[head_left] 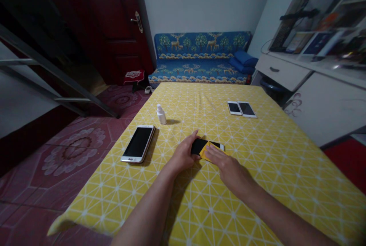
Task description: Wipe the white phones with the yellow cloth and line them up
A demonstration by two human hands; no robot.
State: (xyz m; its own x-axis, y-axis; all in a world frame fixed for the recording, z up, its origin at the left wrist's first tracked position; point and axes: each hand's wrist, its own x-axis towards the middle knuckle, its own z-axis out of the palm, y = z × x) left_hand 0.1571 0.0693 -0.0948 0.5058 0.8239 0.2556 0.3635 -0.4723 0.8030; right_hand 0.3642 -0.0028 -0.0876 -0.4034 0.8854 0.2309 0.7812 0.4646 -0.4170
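A smartphone (198,146) with a dark screen and a white end lies sideways on the yellow patterned tablecloth (211,211). My left hand (185,151) grips its left end, thumb on the near side and fingers on the far side. Flat on the screen is a yellow cloth (204,150), pressed down under the fingers of my right hand (224,161). The palm of that hand hides part of the cloth and the phone's near right edge. Left of my hands, a larger white-framed smartphone (139,144) lies face up, with a white spray bottle (161,115) standing behind it.
Two white phones, one smaller (234,107) and one larger (247,109), lie side by side at the table's far right. Beyond the table stands a blue patterned sofa (197,65). A white cabinet (328,105) is on the right, a metal ladder-like frame (71,93) on the left.
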